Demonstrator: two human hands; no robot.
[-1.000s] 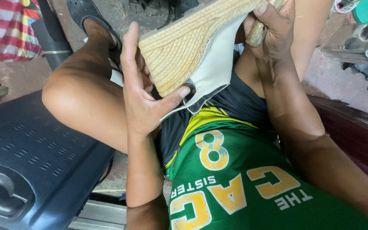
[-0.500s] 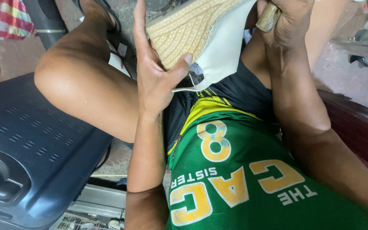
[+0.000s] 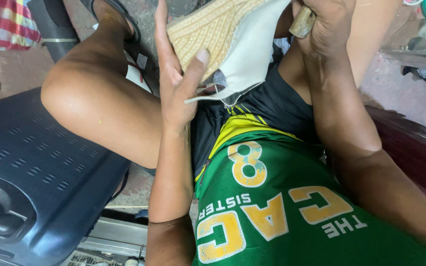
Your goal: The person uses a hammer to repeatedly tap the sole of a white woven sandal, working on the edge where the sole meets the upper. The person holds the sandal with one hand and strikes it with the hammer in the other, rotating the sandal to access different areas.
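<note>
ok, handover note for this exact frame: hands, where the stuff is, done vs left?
Left hand: grips the woven tan shoe sole from the side, thumb across its face.
Right hand: closed on a tan wooden-looking tool handle; its tip is hidden.
Sole and the grey-white upper are held over the lap, above the green jersey.
Done: upper lies against the sole. Left: cannot tell how much of the joint is finished.
</note>
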